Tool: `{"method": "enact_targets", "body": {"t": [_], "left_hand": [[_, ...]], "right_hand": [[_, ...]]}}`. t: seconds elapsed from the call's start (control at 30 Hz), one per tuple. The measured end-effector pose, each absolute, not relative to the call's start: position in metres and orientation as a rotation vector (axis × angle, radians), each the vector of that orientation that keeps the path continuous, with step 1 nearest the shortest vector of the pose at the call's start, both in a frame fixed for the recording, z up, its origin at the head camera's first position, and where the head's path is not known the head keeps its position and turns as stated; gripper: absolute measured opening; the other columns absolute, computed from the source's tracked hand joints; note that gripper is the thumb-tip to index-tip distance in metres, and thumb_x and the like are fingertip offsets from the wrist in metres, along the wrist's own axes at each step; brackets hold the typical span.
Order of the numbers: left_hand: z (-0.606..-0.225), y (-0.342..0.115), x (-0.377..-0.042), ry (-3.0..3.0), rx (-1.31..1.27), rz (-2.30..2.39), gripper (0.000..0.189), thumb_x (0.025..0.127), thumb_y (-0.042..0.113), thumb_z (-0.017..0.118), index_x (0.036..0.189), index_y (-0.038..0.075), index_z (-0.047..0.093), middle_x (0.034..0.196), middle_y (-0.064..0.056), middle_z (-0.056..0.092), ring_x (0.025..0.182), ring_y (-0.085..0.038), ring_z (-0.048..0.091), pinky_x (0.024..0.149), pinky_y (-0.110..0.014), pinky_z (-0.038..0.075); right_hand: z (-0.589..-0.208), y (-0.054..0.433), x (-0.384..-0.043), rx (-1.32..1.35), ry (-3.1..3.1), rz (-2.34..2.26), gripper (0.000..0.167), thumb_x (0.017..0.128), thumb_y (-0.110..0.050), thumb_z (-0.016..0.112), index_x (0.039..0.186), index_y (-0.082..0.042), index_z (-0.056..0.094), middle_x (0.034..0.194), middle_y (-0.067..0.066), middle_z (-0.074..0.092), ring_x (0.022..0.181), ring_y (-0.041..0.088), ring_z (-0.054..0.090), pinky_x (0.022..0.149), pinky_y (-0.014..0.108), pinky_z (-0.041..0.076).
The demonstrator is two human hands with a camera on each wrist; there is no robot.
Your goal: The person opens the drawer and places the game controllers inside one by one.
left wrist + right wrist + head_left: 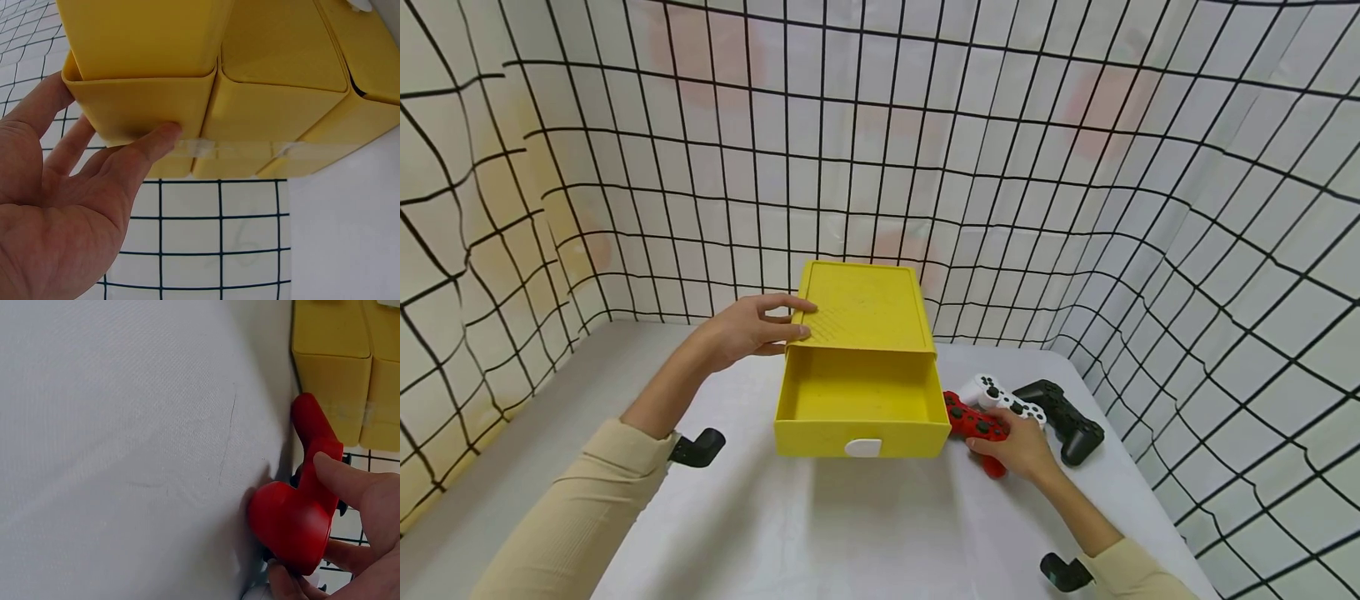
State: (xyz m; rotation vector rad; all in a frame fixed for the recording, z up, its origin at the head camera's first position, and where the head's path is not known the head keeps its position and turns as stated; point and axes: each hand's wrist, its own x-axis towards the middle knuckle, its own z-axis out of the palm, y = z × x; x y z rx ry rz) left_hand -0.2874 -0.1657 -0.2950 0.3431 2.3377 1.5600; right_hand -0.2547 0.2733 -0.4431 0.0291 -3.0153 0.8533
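A yellow drawer unit (868, 304) stands on the table, with its top drawer (820, 438) pulled out and the bare yellow bottom of that drawer showing. My left hand (745, 329) touches the left edge of the unit, its fingers extended over the top; in the left wrist view the thumb (156, 140) presses the side wall. To the right of the unit, my right hand (1022, 446) holds a red game controller (973, 422) between thumb and fingers. The right wrist view shows the controller (294, 519) tilted close to the table surface.
A white game controller (988, 392) and a black one (1063, 417) lie behind and right of the red one. Lower yellow drawers (281, 112) sit under the open one. Black wire mesh (880, 150) walls surround the white table (880, 533).
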Motion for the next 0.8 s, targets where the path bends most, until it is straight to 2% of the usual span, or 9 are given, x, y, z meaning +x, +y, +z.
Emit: {"method": "enact_targets", "body": {"t": [0.37, 0.63, 0.8], "left_hand": [[-0.297, -0.1664, -0.2887, 2.346, 0.338, 1.552, 0.054, 0.094, 0.032, 0.074, 0.143, 0.019, 0.056, 0.155, -0.012, 0.046, 0.135, -0.031, 0.054, 0.11, -0.047, 0.048], [-0.2972, -0.1671, -0.2895, 2.358, 0.345, 1.533, 0.054, 0.094, 0.032, 0.074, 0.143, 0.02, 0.056, 0.155, -0.011, 0.046, 0.137, -0.031, 0.053, 0.11, -0.047, 0.048], [-0.2964, -0.1668, -0.2897, 2.373, 0.351, 1.505, 0.053, 0.094, 0.033, 0.074, 0.143, 0.021, 0.055, 0.155, -0.01, 0.046, 0.138, -0.031, 0.053, 0.112, -0.048, 0.047]], "right_hand": [[-0.4429, 0.269, -0.2561, -0.03, -2.995, 0.827, 0.063, 0.079, -0.039, 0.085, 0.125, -0.001, 0.065, 0.115, 0.023, 0.069, 0.102, 0.034, 0.062, 0.081, 0.045, 0.058], [-0.4434, 0.2699, -0.2585, -0.04, -3.0, 0.81, 0.061, 0.077, -0.04, 0.085, 0.122, -0.003, 0.066, 0.109, 0.019, 0.069, 0.096, 0.03, 0.06, 0.072, 0.034, 0.057], [-0.435, 0.2747, -0.2579, -0.026, -2.997, 0.788, 0.061, 0.079, -0.041, 0.084, 0.124, -0.004, 0.066, 0.11, 0.019, 0.068, 0.099, 0.031, 0.058, 0.071, 0.033, 0.056]]}}
